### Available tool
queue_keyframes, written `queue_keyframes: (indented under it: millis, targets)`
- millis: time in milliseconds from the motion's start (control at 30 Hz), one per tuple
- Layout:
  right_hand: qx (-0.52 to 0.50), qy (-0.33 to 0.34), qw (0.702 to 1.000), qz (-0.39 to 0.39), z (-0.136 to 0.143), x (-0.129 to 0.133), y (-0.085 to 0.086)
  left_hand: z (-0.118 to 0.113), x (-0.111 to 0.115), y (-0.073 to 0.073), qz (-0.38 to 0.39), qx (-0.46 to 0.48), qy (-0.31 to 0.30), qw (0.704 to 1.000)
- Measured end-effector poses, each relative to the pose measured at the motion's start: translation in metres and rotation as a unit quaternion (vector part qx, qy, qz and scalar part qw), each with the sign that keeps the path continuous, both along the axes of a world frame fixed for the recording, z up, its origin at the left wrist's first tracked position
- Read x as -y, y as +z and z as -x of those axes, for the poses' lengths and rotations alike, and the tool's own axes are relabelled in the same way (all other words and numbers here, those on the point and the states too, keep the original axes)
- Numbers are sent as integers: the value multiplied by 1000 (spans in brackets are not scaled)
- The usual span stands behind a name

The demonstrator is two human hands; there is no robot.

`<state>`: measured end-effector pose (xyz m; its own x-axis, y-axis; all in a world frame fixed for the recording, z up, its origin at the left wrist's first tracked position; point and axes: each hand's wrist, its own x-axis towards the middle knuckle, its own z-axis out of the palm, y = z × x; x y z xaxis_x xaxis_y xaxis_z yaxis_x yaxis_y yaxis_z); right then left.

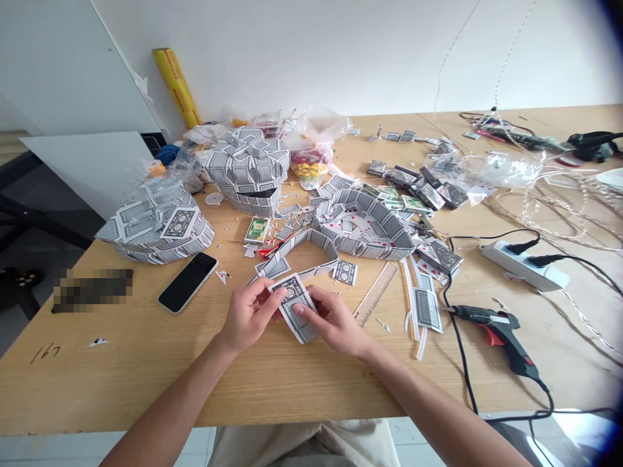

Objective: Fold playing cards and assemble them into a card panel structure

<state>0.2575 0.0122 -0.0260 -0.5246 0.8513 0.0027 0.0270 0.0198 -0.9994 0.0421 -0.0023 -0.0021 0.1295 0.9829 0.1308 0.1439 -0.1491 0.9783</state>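
Blue-grey patterned playing cards (294,308) are held over the near part of the table, overlapping one another. My left hand (249,314) pinches their upper left side, its thumb on the face. On the right side, my right hand (335,319) grips them with its thumb lying across the front. Just beyond the hands stands a bent strip of folded cards (311,259), open in the middle. Behind it is a heart-shaped card tray (365,224) with small scraps inside. A loose card (345,272) lies right of the strip.
Two card-covered boxes (156,224) (248,168) stand at the left and back. A phone (187,283) lies left of my hands. To the right are a clear ruler (376,295), a glue gun (501,334) with its cable, a power strip (523,266) and card packs (413,185).
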Motion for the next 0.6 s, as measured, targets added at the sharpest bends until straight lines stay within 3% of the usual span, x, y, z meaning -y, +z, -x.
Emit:
queue_keyframes:
  millis: [367,500,600]
  targets:
    - [-80,-55,995,32,2,-6,1,-12,4,-11,-38,46,21,998]
    - [-136,-103,985,4,3,-2,2,-9,3,-10,-64,40,26,997]
    - [-121,-143,980,-72,1,-1,1,-5,0,-7,-121,-23,11,992]
